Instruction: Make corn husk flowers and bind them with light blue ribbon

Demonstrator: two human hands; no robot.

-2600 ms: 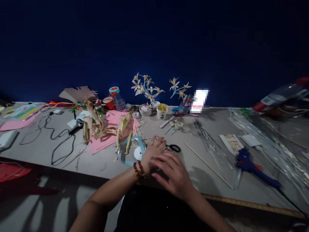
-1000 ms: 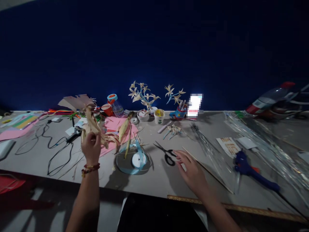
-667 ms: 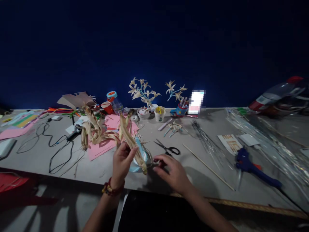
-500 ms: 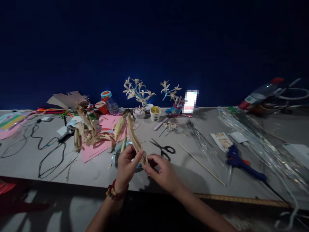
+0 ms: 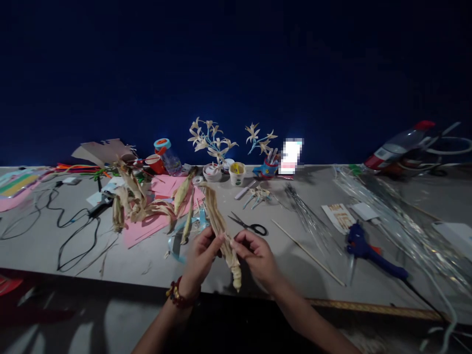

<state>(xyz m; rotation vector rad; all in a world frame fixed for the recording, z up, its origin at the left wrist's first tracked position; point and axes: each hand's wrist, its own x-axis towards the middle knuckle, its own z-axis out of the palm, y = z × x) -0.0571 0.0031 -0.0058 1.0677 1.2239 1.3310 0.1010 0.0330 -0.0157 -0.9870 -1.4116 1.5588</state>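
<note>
Beige corn husk [image 5: 214, 211], one: grasped by fingers of left hand [image 5: 201, 256] and right hand [image 5: 261, 261]; layers apparently being parted; further parting calls for light, opposed pinches.

Two standing flower sprays [image 5: 211, 137], one glue gun [image 5: 359, 243] and one pair of scissors [image 5: 254, 227] show.

The right hand [image 5: 258, 255] partly hides the scissors [image 5: 249, 226], the left hand [image 5: 202, 253] the blue ribbon [image 5: 202, 218]; the screen [image 5: 291, 156] is pixelated.
</note>
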